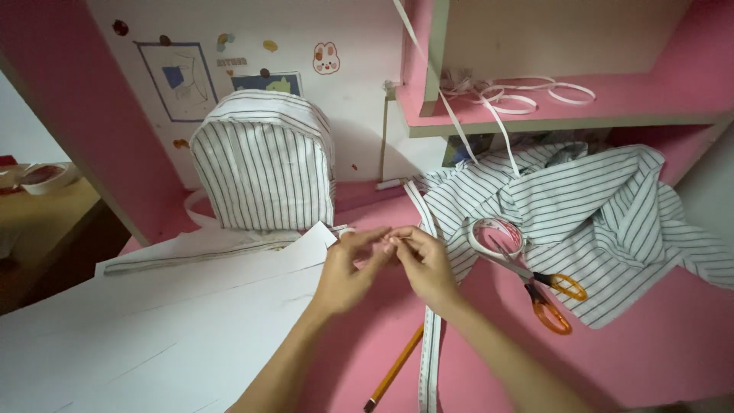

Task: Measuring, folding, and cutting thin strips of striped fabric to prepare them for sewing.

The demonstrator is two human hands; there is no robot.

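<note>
Both hands meet over the pink desk [650,344]. Left hand [348,271] and right hand [424,264] pinch something small between fingertips; what exactly, cannot tell. Striped fabric strip [430,344] runs lengthwise from the right hand toward the viewer, pencil [394,369] beside it.

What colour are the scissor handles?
Orange, on the scissors lying on the striped fabric; the head view shows them.

A striped backpack [264,162], orange-handled scissors [547,294], a tape roll [495,236] and a pencil [394,369] lie about.

Left hand [348,269], right hand [424,264]: fingertips together.
</note>
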